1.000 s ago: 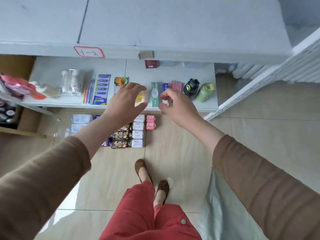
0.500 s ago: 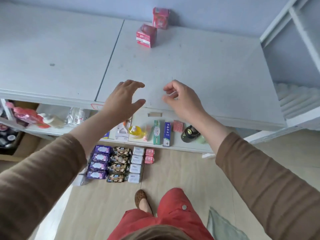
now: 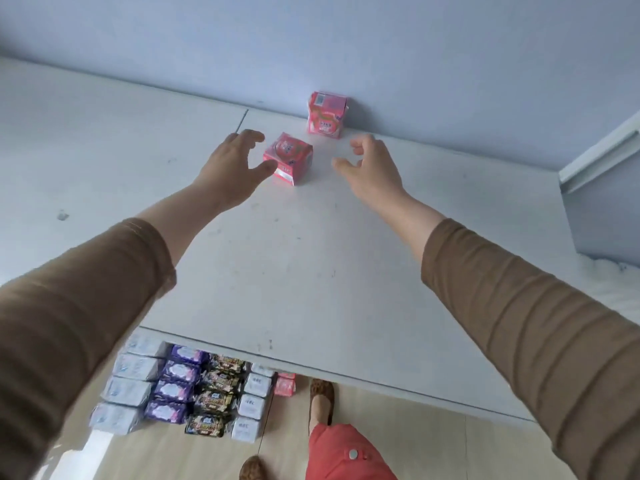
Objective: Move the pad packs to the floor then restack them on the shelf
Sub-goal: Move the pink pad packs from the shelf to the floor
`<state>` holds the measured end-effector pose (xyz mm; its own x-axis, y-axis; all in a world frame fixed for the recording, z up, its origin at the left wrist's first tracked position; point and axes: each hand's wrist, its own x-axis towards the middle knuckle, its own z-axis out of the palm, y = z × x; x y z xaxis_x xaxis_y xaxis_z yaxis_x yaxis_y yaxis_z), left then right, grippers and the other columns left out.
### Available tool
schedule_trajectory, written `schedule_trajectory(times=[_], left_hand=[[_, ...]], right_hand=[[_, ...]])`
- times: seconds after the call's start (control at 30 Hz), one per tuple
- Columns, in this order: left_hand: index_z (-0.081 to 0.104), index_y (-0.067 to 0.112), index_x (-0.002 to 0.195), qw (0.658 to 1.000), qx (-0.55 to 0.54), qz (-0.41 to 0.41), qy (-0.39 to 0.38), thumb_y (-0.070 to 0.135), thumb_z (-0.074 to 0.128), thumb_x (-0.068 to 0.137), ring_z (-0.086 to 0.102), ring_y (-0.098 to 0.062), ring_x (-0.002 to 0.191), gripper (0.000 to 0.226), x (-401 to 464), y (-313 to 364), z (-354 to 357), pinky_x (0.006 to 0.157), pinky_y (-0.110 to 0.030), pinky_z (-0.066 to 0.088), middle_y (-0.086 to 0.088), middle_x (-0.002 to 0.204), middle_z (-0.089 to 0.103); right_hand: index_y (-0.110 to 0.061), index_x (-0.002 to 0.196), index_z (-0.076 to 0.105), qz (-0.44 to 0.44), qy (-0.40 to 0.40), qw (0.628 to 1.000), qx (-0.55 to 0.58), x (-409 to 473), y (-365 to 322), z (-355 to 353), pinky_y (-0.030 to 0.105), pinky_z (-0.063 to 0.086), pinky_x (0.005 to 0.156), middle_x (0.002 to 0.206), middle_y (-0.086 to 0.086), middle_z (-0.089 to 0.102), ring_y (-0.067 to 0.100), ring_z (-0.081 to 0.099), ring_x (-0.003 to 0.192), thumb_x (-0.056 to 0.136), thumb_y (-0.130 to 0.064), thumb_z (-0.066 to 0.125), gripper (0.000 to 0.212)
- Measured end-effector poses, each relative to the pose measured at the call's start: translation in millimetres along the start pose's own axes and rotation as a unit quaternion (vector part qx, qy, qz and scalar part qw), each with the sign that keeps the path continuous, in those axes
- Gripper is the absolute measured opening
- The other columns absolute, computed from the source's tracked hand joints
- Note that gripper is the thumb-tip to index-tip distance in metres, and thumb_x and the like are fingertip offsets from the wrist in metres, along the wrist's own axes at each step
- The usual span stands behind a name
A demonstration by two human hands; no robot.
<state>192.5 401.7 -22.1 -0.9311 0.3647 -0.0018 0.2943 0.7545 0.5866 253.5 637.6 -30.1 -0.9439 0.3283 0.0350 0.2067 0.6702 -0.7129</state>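
Note:
Two pink pad packs sit on the white shelf top (image 3: 311,271). The nearer pink pack (image 3: 289,157) lies tilted near the middle; the farther pink pack (image 3: 327,114) stands against the back wall. My left hand (image 3: 235,168) is spread open just left of the nearer pack, thumb close to its corner. To the right of that pack my right hand (image 3: 370,168) hovers with fingers loosely curled, holding nothing. On the floor below lie rows of packs: pale blue (image 3: 130,391), purple (image 3: 176,386), dark patterned (image 3: 214,396), white (image 3: 252,403) and pink (image 3: 284,386).
A blue-grey wall (image 3: 311,46) backs the shelf. A white frame (image 3: 599,157) rises at the right. My feet in brown shoes (image 3: 322,393) and red trousers (image 3: 346,452) stand on the tiled floor beside the packs.
My view has tilted up from the lower shelf and floor to the shelf top. Both hands have reached forward to either side of the nearer pink pack.

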Motion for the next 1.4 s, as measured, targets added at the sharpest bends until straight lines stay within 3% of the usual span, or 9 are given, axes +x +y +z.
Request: schedule_trajectory(times=[0.2,0.37,0.67,0.77,0.9,1.07,1.17,1.27,1.4], left_hand=[[0.043,0.018,0.141,0.994,-0.023,-0.104,-0.033,0.059,0.047,0.093,0.051,-0.022,0.122,0.063,66,5,25,0.096,-0.038,0.044,-0.003,0.135,0.053],[0.055,0.018,0.121,0.992,-0.038,-0.099,-0.074,0.056,0.058,0.089,0.053,-0.018,0.088,0.051,76,5,45,0.064,-0.030,0.037,-0.003,0.111,0.060],[0.046,0.028,0.115,0.981,-0.113,-0.145,-0.062,0.062,0.069,0.077,0.059,-0.009,0.083,0.056,73,-5,53,0.060,-0.029,0.041,0.007,0.099,0.063],[0.043,0.028,0.119,0.980,-0.118,-0.146,-0.061,0.063,0.072,0.073,0.059,-0.011,0.087,0.065,74,-2,54,0.060,-0.029,0.042,0.005,0.106,0.062],[0.043,0.028,0.120,0.987,-0.106,-0.116,-0.043,0.063,0.075,0.070,0.057,-0.013,0.093,0.069,68,4,54,0.064,-0.029,0.042,0.005,0.119,0.050],[0.043,0.027,0.128,0.983,-0.144,-0.106,-0.042,0.053,0.078,0.073,0.058,-0.017,0.101,0.070,35,-6,48,0.086,-0.044,0.054,0.003,0.124,0.041],[0.039,0.020,0.140,0.988,-0.115,-0.096,-0.048,0.052,0.075,0.077,0.053,-0.016,0.107,0.080,2,-13,41,0.087,-0.038,0.052,0.002,0.130,0.037],[0.041,0.020,0.141,0.992,-0.096,-0.062,-0.048,0.052,0.075,0.076,0.050,-0.013,0.104,0.080,-45,-14,28,0.071,-0.019,0.042,0.005,0.127,0.037],[0.045,0.024,0.138,0.993,-0.101,-0.003,-0.065,0.051,0.078,0.072,0.050,-0.009,0.099,0.078,-129,-13,9,0.065,-0.012,0.037,0.007,0.122,0.037]], right_hand=[[-0.012,0.124,0.050,-0.025,0.044,0.997,-0.067,112,-1,8,0.033,0.035,0.096,0.129,0.011,0.045,0.029,0.041,0.121,0.098,-0.026,0.044,0.030],[-0.010,0.128,0.048,-0.048,0.017,0.990,-0.133,156,0,27,0.037,0.035,0.099,0.132,0.012,0.045,0.030,0.038,0.124,0.101,-0.023,0.039,0.031],[-0.012,0.122,0.052,-0.094,0.003,0.982,-0.164,160,17,36,0.040,0.038,0.100,0.125,0.009,0.046,0.029,0.038,0.120,0.092,-0.048,0.056,0.047],[-0.011,0.118,0.047,-0.110,-0.049,0.982,-0.147,157,19,32,0.038,0.042,0.092,0.117,0.007,0.053,0.026,0.046,0.109,0.075,-0.059,0.073,0.069],[-0.015,0.109,0.042,-0.065,-0.074,0.993,-0.065,151,20,31,0.027,0.043,0.059,0.099,-0.003,0.056,0.018,0.056,0.088,0.073,-0.043,0.080,0.059],[-0.022,0.132,0.043,0.034,-0.099,0.990,0.090,112,22,19,0.026,0.047,0.076,0.108,-0.006,0.056,0.014,0.059,0.099,0.072,-0.046,0.080,0.074],[-0.021,0.129,0.051,0.058,-0.112,0.985,0.115,65,17,8,0.036,0.054,0.092,0.113,-0.004,0.060,0.015,0.064,0.102,0.071,-0.043,0.080,0.069],[-0.020,0.111,0.057,0.066,-0.103,0.986,0.109,-4,1,-3,0.030,0.057,0.079,0.100,-0.007,0.063,0.009,0.065,0.086,0.068,-0.037,0.079,0.051],[-0.019,0.106,0.047,0.073,-0.082,0.989,0.103,-123,-20,-10,0.017,0.047,0.058,0.102,-0.004,0.058,0.005,0.066,0.073,0.068,-0.035,0.078,0.051]])
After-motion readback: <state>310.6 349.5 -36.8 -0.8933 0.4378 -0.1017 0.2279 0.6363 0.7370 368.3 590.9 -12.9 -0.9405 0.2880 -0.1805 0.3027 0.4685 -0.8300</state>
